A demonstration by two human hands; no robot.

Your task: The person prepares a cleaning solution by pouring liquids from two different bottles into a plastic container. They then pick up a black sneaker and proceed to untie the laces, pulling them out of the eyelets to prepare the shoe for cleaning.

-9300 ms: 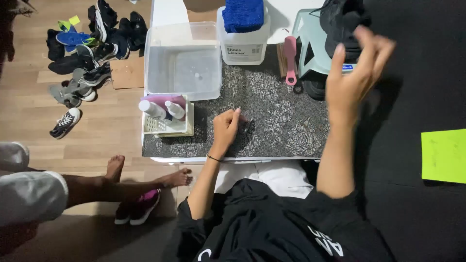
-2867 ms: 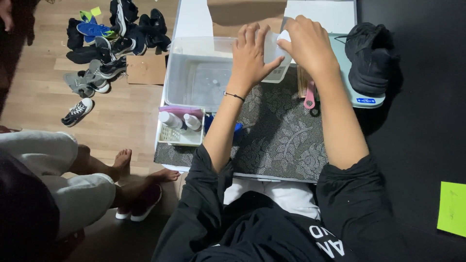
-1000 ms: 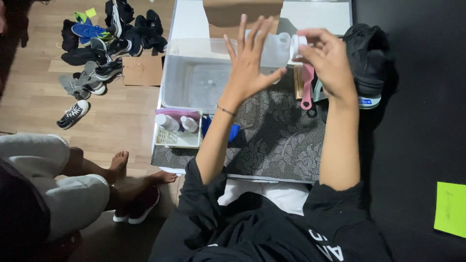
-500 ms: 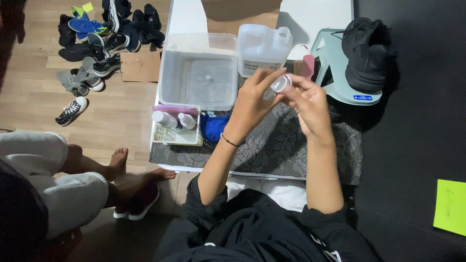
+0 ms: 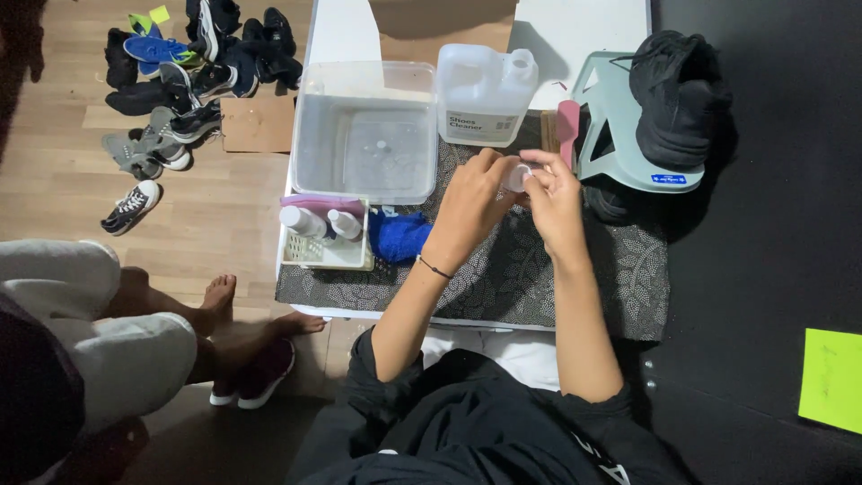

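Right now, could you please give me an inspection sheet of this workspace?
Surface: white table with a dark patterned mat.
Job's things: small white cap held between both hands; white jug behind, spout uncovered.
Clutter: clear tub, basket with two bottles, blue cloth, pink brush, black shoe on a pale stand.
Grippers: left hand and right hand both pinch the cap.
Cables: nothing seen.
Surroundings: shoe pile on wooden floor; another person's bare feet; green note.
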